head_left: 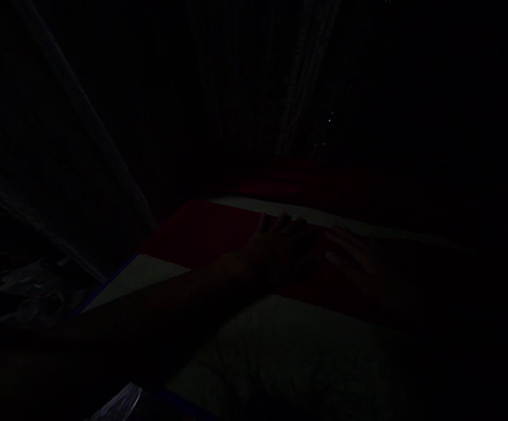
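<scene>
The view is very dark. A cloth-like sheet [201, 231] with broad red and pale bands lies before me; its exact kind is too dim to tell. My left hand [274, 251] rests palm down on the red band, fingers stretched toward the far pale band. Just to its right, my right hand [359, 257] is over the same red band, fingers extended and nothing visible in them. Shadow hides most of the right wrist and forearm.
A blue edge [109, 285] borders the sheet on the left. Beyond it lies crumpled, shiny clear plastic [34, 292]. A long slanted bar or edge [100, 134] runs up at the left. Dim hanging folds [298, 76] stand at the back; the right side is black.
</scene>
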Action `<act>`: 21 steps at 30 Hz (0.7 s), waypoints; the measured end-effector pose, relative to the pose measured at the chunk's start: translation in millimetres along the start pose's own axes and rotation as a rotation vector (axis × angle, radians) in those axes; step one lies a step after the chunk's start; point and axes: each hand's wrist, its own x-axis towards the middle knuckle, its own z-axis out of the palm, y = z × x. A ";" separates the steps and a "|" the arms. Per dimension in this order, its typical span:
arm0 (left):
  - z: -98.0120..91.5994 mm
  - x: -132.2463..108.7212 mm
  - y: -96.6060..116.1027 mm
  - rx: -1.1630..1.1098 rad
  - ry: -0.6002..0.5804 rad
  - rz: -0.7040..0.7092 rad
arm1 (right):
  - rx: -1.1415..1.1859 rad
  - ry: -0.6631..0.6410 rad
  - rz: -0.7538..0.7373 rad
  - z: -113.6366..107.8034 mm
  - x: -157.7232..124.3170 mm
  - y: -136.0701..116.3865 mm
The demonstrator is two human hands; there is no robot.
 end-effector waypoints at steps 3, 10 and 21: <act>0.0 0.3 0.1 -0.013 -0.010 -0.008 | -0.005 0.001 0.001 0.6 -0.1 -0.5; 0.0 0.4 0.1 -0.008 -0.003 -0.003 | -0.006 -0.008 0.048 -1.3 -1.2 -0.8; 0.0 0.9 0.6 -0.015 -0.022 -0.015 | -0.014 0.053 0.016 0.7 -0.9 1.8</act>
